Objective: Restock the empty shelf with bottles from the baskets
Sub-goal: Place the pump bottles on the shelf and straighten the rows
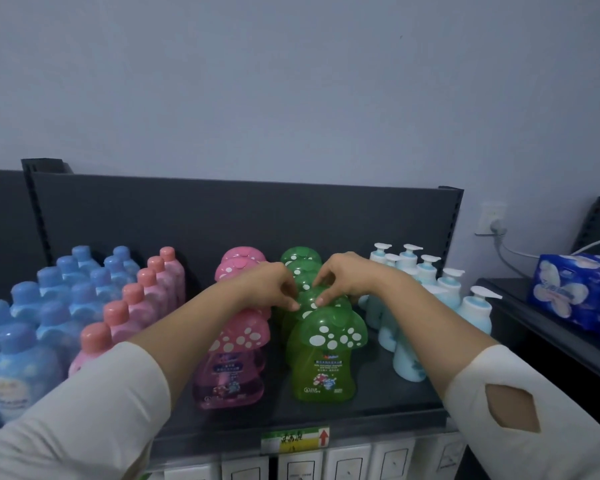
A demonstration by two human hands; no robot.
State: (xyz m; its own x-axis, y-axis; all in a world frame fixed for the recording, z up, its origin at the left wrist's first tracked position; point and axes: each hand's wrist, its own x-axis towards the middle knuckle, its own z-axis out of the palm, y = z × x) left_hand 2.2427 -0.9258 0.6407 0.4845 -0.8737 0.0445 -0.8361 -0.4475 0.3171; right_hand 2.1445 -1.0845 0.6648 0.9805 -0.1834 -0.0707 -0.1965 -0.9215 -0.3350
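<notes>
The front green bottle stands near the front edge of the dark shelf, at the head of a row running back to the shelf's rear panel. Left of it, just beside, runs a row of pink mushroom-cap bottles; further left stand pink round-cap bottles, then blue bottles. Right of it stand pale blue pump bottles; well to the right lies a blue tissue pack. Below it, a price label is fixed to the shelf edge.

Directly behind it is the second green bottle, mostly hidden by the front bottle's cap. Its translucent green mushroom cap has white spots. The left hand and right hand meet over it, curled fingertips pinching its cap from either side.
</notes>
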